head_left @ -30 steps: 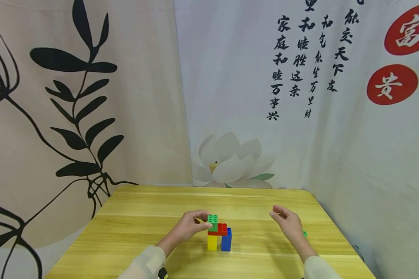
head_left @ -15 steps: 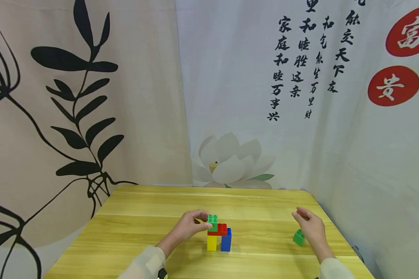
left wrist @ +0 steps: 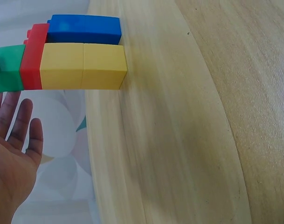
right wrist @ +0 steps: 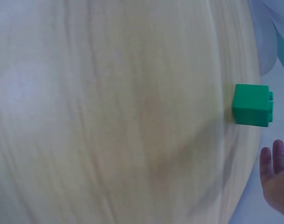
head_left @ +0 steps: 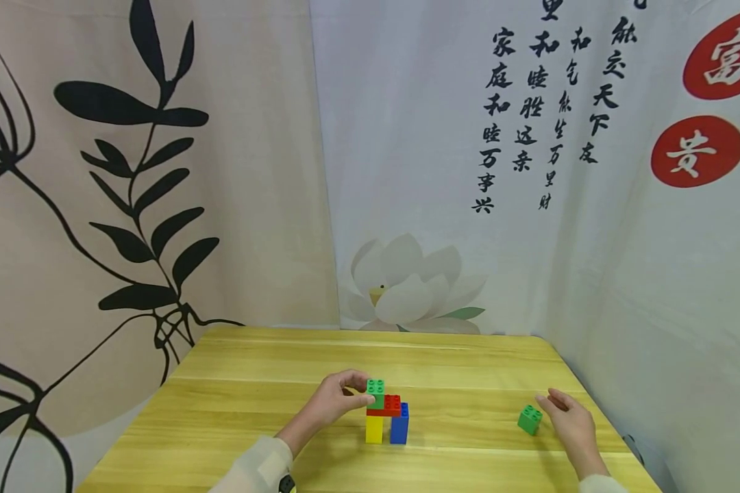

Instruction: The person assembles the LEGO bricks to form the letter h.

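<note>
My left hand pinches the green block between thumb and fingers. That block sits at the left end of a red block, which bridges a yellow column and a blue column. In the left wrist view, the yellow column shows a seam between two stacked blocks. A loose green block stands studs up on the table. Just to its right is my right hand, fingers reaching forward and holding nothing. The right wrist view has this block apart from the fingertips.
The wooden table spreads under both hands, its far edge against a printed curtain. A stretch of bare wood lies between the block structure and the loose green block.
My right hand has moved rightward and then down toward the near side, uncovering the loose green block. My left hand and the structure stay where they were.
</note>
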A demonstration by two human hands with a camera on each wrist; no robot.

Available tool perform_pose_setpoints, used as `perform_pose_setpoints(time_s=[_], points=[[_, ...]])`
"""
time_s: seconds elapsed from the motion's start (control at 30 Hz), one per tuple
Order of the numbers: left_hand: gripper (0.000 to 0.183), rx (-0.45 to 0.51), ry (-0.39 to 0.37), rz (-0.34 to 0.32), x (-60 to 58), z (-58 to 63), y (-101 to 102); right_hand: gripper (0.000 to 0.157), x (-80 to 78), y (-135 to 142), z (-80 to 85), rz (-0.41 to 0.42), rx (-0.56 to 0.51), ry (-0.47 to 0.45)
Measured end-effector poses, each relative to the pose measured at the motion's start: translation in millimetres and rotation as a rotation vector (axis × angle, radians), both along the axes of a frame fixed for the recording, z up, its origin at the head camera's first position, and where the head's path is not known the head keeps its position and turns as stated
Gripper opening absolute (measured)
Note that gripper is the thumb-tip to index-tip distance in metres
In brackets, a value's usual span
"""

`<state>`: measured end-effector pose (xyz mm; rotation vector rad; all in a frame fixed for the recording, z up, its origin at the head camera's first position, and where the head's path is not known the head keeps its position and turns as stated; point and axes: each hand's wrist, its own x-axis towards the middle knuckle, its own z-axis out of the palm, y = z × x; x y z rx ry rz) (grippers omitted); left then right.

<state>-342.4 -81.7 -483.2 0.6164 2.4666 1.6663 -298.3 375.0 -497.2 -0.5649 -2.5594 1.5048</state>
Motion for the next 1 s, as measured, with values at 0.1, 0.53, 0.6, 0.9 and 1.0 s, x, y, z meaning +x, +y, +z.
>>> perform_pose_setpoints(time_s=[0.1, 0.53, 0.6, 0.9, 1.0], points=[[0.037, 0.006, -0.007, 0.003, 0.1, -0.4, -0.3, 0.099, -0.5, 1.9, -8.4, 0.001, -0.028, -0.020], [0.039, 0.026, -0.020, 0.009, 4.1, -3.0, 0.5, 0.096, 1.4, 0.9, -30.4, 0.029, -0.042, -0.057], [0.040, 0.025, -0.019, 0.013, 4.5, -3.4, 1.1, 0.100, 1.1, 1.2, -32.4, 0.037, -0.059, -0.066], [0.042, 0.030, -0.026, 0.015, 4.5, -5.9, 3.1, 0.095, 1.4, -0.2, -37.2, 0.038, -0.088, -0.074], [0.042, 0.042, -0.025, 0.017, 4.1, -6.4, 3.6, 0.093, 2.6, -1.2, -36.9, 0.031, -0.075, -0.071]])
